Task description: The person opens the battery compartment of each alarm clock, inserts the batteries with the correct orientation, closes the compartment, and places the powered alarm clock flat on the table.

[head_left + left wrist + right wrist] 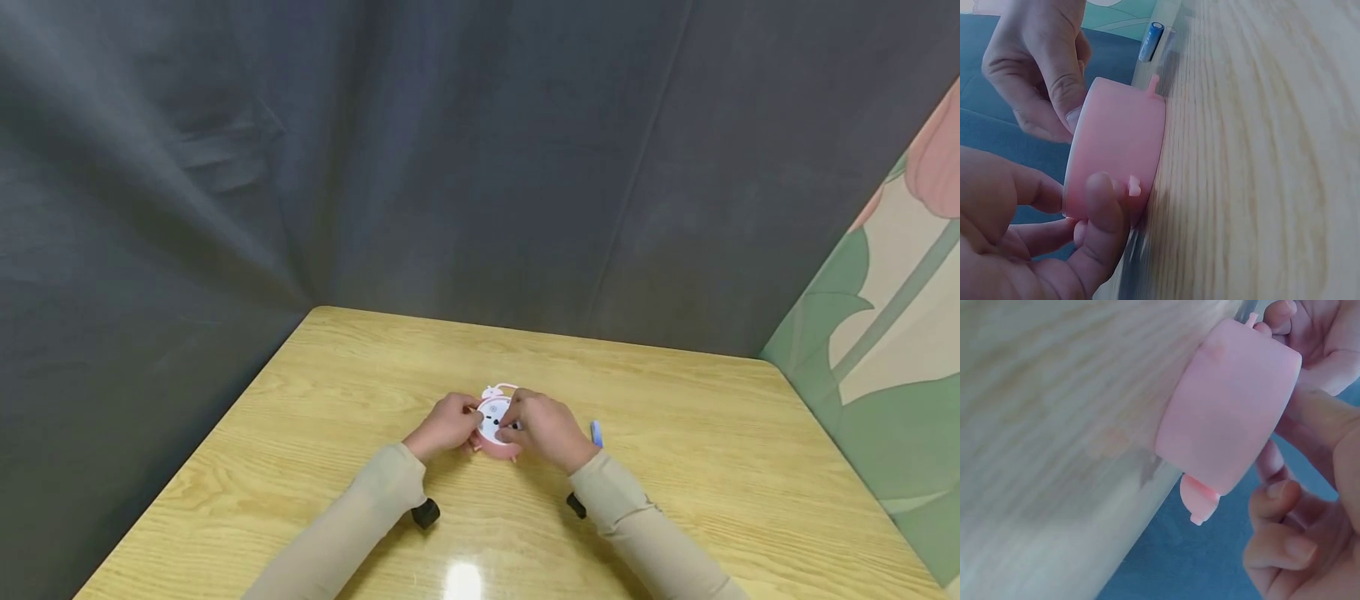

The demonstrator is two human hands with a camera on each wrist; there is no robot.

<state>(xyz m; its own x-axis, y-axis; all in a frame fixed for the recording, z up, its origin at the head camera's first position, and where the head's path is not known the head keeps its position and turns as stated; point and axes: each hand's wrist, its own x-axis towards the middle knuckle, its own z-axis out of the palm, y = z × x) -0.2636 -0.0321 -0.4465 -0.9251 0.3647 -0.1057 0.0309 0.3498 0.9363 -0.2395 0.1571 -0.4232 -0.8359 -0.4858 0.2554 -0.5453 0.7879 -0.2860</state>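
Observation:
A pink twin-bell alarm clock (498,449) lies on the table with its white back upward. My left hand (447,423) grips its left side; in the left wrist view the thumb and fingers bend round the pink casing (1119,134), near a small foot. On the clock's back, my right hand (549,429) has its thumb and forefinger close together beside a dark knob. Its other fingers are curled, as the right wrist view shows. The fingertips' exact hold is hidden. A pink bell (1200,499) sticks out from the rim.
A blue battery (596,433) lies on the wooden table (360,367), just right of my right hand. Dark curtains (480,167) hang behind and to the left. A flower-patterned cloth (885,350) borders the right side. Black wrist cameras sit under both sleeves.

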